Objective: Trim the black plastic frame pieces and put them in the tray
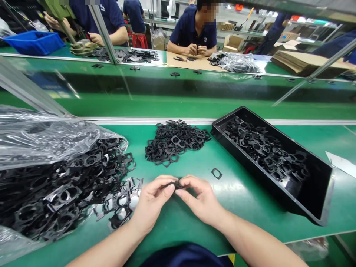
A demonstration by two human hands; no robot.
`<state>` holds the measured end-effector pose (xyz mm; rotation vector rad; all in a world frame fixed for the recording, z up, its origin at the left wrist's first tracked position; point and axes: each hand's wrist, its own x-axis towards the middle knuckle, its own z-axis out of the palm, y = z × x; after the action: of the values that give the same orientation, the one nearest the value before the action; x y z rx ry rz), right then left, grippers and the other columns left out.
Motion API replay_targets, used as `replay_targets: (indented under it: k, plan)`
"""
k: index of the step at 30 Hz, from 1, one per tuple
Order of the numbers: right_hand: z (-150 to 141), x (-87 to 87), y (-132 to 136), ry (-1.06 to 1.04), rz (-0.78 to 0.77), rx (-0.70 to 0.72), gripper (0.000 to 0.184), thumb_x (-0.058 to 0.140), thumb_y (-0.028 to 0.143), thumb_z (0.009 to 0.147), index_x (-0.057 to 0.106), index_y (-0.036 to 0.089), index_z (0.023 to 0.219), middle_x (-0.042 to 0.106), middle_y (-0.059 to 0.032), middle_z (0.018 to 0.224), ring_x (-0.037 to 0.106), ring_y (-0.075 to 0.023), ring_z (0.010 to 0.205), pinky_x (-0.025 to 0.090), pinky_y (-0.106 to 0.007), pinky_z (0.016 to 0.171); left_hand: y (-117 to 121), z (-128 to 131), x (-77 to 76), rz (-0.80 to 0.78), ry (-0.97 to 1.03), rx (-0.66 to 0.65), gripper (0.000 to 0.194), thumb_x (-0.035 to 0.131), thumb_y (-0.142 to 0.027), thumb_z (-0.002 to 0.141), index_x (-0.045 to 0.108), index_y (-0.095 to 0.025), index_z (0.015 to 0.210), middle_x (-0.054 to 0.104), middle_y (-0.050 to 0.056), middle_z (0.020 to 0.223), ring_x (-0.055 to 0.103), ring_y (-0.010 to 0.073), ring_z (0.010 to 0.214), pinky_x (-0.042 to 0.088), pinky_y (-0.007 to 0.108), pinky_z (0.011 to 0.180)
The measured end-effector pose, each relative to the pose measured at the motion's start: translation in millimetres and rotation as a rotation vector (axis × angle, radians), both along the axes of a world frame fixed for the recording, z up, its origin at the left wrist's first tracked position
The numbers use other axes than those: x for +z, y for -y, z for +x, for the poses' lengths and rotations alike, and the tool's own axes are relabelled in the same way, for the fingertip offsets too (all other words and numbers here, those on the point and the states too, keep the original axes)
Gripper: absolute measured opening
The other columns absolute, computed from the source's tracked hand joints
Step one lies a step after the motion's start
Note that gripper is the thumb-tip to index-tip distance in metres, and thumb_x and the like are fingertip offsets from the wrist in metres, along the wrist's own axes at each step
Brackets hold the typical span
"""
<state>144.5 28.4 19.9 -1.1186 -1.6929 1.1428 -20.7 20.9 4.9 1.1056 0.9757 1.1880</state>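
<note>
- Left of black tray [311, 191]: left hand [151, 202], right hand [202, 202], both hands' fingers pinching small black part [175, 184]
- Nearer tray: loose black frame [213, 172]
- Beside tray's far end: frame pile [178, 141]

I'm on a factory assembly floor: left of my black tray [314, 189], a heap of identical black parts [178, 141] covers some of the green workbench [178, 218]. Beyond the tray, people in matching navy shirts [183, 33] sit at another long bench [266, 67], with cardboard boxes [232, 43] behind it.
</note>
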Motion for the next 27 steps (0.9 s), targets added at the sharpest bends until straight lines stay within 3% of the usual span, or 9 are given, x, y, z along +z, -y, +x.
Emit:
replay_targets:
  k: [4,7,10,20,27]
  plan:
    - [2,3.0,0,0.041,0.094,-0.005,0.004,0.058,0.018,0.084,0.060,0.017,0.081,0.060,-0.0033,0.073,0.055,-0.0144,0.066,0.046,-0.026,0.063,-2,-3,-0.6,0.078,-0.163,-0.014,0.013,0.061,-0.020,0.083,0.068,-0.020,0.094,0.066,0.006,0.096,0.064,0.0185,0.090,0.054,0.029,0.077]
    - [5,2.8,0,0.111,0.193,0.035,0.004,0.057,0.015,0.084,0.061,0.016,0.084,0.062,-0.0052,0.076,0.056,-0.0155,0.069,0.046,-0.027,0.064,-4,-8,0.6,0.346,-0.408,-0.037,0.027,0.062,-0.013,0.080,0.065,-0.021,0.106,0.066,0.007,0.101,0.063,0.0183,0.092,0.053,0.028,0.077]
    - [6,1.4,-1,0.161,0.267,0.056,0.006,0.056,0.014,0.085,0.062,0.016,0.086,0.063,-0.0059,0.076,0.057,-0.0160,0.070,0.047,-0.028,0.065,-6,-12,0.9,0.558,-0.538,-0.062,0.029,0.059,-0.006,0.080,0.065,-0.021,0.105,0.069,0.005,0.093,0.064,0.0154,0.085,0.052,0.025,0.077]
    - [6,1.6,0,0.201,0.291,0.059,0.013,0.051,0.012,0.088,0.062,0.016,0.092,0.066,-0.0071,0.081,0.059,-0.0164,0.073,0.049,-0.029,0.068,-1,-6,3.6,0.275,-0.502,-0.056,0.010,0.058,-0.014,0.084,0.065,-0.017,0.090,0.068,0.003,0.084,0.066,0.0130,0.075,0.053,0.021,0.067]
    - [6,-5.2,2,0.301,0.339,0.038,0.014,0.048,0.011,0.087,0.061,0.016,0.090,0.064,-0.0066,0.077,0.058,-0.0170,0.069,0.049,-0.030,0.064,-1,-5,-1.6,0.288,-0.568,-0.094,0.011,0.056,-0.017,0.084,0.062,-0.019,0.093,0.067,0.004,0.089,0.064,0.0152,0.080,0.054,0.024,0.070]
